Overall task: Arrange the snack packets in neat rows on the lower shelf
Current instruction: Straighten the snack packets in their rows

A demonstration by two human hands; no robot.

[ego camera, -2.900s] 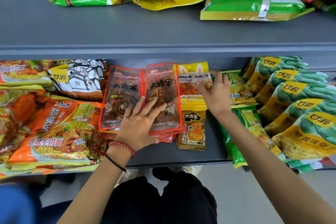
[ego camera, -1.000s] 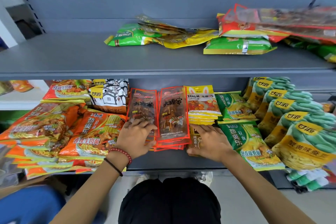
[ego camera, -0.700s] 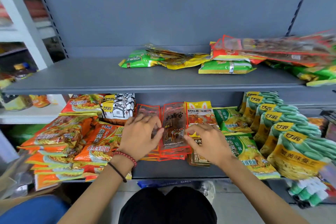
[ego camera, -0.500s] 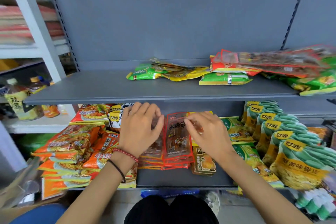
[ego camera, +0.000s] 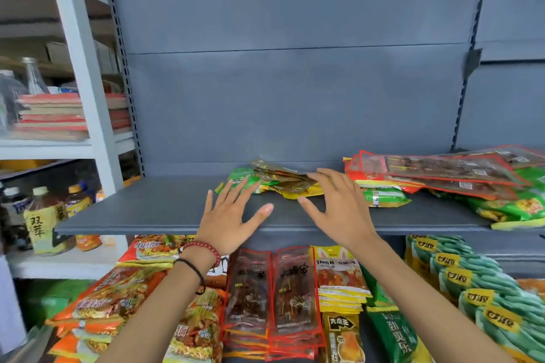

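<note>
Grey steel upper shelf (ego camera: 141, 209) beneath left hand (ego camera: 227, 216) and right hand (ego camera: 339, 209), fingers (ego camera: 233, 194) spread, gripping nothing. Red-edged clear snack packets (ego camera: 274, 289) rowed just beneath. Fetching step; next, probably pinching loose green-and-yellow packet pile (ego camera: 280, 184).

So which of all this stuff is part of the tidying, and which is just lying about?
Part of the job: left hand, right hand, red-edged packets, yellow packets, loose packet pile both hands reach towards.
Lying about: drink bottles, red-and-tan stack on the side rack.

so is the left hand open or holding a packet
Open. The left hand has fingers spread straight and holds nothing, in front of the upper shelf.
</note>
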